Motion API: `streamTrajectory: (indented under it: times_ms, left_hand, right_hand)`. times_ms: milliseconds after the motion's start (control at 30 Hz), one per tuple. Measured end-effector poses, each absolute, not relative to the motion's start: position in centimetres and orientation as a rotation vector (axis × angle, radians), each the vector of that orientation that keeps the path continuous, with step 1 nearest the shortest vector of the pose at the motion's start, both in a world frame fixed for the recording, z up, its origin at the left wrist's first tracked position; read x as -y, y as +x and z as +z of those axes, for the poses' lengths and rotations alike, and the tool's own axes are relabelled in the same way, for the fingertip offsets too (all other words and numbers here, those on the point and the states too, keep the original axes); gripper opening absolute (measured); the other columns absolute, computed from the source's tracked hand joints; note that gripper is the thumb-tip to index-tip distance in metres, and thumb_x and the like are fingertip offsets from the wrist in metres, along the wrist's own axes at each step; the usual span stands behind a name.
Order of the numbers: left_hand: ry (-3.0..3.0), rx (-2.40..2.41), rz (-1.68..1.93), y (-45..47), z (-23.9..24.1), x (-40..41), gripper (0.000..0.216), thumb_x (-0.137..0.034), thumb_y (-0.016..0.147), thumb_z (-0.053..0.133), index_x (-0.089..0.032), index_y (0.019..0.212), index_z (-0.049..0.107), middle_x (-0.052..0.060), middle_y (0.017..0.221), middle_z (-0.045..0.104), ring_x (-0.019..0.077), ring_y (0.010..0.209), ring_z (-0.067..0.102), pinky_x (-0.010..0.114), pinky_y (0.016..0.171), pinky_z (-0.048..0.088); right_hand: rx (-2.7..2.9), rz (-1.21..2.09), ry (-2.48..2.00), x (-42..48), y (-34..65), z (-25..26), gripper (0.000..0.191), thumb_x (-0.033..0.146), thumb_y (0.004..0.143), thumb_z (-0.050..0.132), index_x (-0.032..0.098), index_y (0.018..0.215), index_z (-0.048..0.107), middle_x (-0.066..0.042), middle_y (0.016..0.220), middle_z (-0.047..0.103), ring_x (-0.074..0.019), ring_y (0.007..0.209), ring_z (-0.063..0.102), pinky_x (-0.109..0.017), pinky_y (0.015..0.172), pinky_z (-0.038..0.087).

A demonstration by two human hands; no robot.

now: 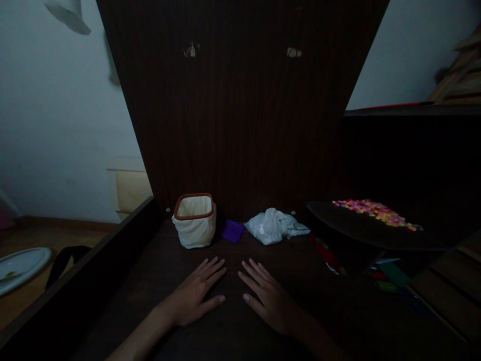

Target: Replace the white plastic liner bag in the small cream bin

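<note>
My left hand [197, 293] lies flat on the dark wooden surface [233, 331], palm down with fingers spread. To its right, my right hand [268, 298] rests the same way, and a gap separates the two. Neither holds anything. Beyond my left hand stands a small bin [196, 230] with a white liner and a brown rim. A folded purple cloth [233, 230] lies beside the bin, past my fingertips. Farther right, beyond my right hand, sits a crumpled whitish plastic bag [270, 225]; what it holds cannot be made out.
A tall dark wooden panel [240, 125] rises behind these things. On the left runs a raised board [86, 271]. At right, a dark shelf [338, 220] carries a string of small colourful pieces [379, 211], with red and green items below. A white oval dish [24, 265] lies at far left.
</note>
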State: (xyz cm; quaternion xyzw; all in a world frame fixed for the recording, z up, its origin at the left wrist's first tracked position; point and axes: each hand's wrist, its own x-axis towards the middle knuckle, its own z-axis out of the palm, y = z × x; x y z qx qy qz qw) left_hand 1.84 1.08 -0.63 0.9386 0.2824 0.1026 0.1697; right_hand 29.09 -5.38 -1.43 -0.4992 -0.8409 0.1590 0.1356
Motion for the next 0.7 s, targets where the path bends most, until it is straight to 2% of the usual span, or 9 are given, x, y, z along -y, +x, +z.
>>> streamTrajectory:
  times_ms: [700]
  left_hand:
    - [2.655, -0.811, 0.302, 1.85, -0.61, -0.99, 0.064, -0.051, 0.100, 0.049, -0.027, 0.157, 0.032, 0.010, 0.164, 0.030, 0.0328, 0.152, 0.027, 0.061, 0.122, 0.028]
  right_hand:
    - [2.457, 0.458, -1.450, 5.39, 29.18, -1.57, 0.055, 0.044, 0.105, 0.039, 0.019, 0.153, 0.041, -0.008, 0.164, 0.025, -0.0302, 0.154, 0.019, -0.057, 0.124, 0.021]
